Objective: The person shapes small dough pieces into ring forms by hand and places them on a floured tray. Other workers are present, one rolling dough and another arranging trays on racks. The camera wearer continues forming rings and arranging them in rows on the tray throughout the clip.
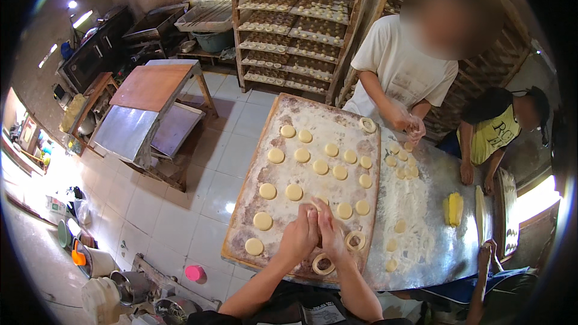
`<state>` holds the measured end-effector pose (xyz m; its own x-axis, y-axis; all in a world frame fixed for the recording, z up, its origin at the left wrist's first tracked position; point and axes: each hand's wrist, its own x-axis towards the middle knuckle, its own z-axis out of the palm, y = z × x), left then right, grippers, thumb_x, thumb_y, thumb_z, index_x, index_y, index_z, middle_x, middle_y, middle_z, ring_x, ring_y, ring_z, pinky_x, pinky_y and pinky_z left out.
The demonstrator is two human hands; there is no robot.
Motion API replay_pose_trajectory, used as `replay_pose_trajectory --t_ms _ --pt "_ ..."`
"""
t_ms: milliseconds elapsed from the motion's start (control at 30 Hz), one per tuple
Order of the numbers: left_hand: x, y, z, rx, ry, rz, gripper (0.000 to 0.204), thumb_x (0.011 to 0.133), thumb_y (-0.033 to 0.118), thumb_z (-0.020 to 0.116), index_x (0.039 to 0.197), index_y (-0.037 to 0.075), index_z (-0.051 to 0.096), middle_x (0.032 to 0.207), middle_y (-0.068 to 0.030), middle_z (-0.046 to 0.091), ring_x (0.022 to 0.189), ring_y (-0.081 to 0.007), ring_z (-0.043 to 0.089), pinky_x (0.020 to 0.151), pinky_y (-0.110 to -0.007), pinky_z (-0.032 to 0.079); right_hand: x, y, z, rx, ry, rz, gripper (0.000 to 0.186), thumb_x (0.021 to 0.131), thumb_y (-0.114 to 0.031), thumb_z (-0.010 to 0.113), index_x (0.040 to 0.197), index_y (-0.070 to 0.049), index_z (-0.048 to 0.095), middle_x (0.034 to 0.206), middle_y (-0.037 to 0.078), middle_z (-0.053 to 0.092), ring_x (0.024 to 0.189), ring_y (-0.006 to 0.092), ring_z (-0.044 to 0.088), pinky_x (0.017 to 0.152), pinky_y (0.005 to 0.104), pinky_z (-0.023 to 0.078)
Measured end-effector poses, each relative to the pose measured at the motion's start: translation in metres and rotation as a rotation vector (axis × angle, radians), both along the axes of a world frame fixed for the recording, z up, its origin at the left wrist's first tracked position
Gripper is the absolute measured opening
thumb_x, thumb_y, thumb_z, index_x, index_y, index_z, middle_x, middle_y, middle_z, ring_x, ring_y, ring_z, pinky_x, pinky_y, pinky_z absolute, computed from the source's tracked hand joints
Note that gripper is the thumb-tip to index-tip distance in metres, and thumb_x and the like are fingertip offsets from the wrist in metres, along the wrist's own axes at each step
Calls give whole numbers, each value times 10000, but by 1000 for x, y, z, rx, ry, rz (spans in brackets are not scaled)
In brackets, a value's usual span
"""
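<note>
My left hand [299, 233] and my right hand [329, 226] are pressed together over the near part of a floured wooden board [283, 171]. Their fingers are closed, and whatever lies between them is hidden. Just past the fingertips a bit of pale dough shows, partly covered. Around the hands lie several flat dough rounds, among them one [294, 192] beyond my left hand and one [344, 210] beyond my right. A dough ring [355, 241] sits to the right of my right wrist. Another dough ring [324, 263] lies between my forearms.
Right of the board, a floured metal tabletop [361, 268] carries small dough pieces [400, 226] and a yellow bundle [453, 209]. Across it a person in a white shirt [406, 63] handles dough; other people are at the right. Tray racks [288, 39] stand behind. A low table [141, 87] stands left.
</note>
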<state>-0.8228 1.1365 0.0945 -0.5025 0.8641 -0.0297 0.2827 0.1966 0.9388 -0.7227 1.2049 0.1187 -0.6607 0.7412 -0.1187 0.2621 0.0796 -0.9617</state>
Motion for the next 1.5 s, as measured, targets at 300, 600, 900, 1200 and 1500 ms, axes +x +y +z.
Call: replay_pose_trajectory --t_ms 300,600,900,1200,1500 --pt "-33 -6 -19 -331 719 88 602 885 344 668 1365 72 430 1051 -181 538 985 -364 549 828 -510 408 11 7 -32 566 -510 -129 777 915 -330 630 1541 -102 230 1243 214 517 1265 402 444 1142 619 177" --pt "-16 -21 -40 -296 799 24 593 781 182 679 1322 87 458 995 -155 504 919 -337 517 761 -448 368 1 -3 -85 1063 -686 105 266 745 -212 713 985 -145 620 948 27 559 1034 232 566 1114 696 246" --pt "-20 -19 -31 -360 768 75 683 757 142 711 1378 90 431 1046 -174 516 967 -354 529 789 -473 383 -7 -4 -69 905 -724 160 346 838 -264 694 1150 -159 586 1033 69 572 1132 264 538 1154 663 172" --pt "-10 -28 -4 -435 613 64 751 799 233 755 1444 119 388 1170 -187 507 1100 -371 517 926 -531 392 131 11 -35 661 -558 -290 393 865 -224 669 1218 -64 604 1066 189 644 1062 350 593 1090 545 316" --pt "99 16 -15 -134 220 -318 405 908 183 634 1274 56 519 817 -204 637 809 -408 638 718 -484 493 304 8 -64 446 -787 -425 341 847 -231 684 1131 -54 619 1044 201 627 983 394 595 900 479 466"
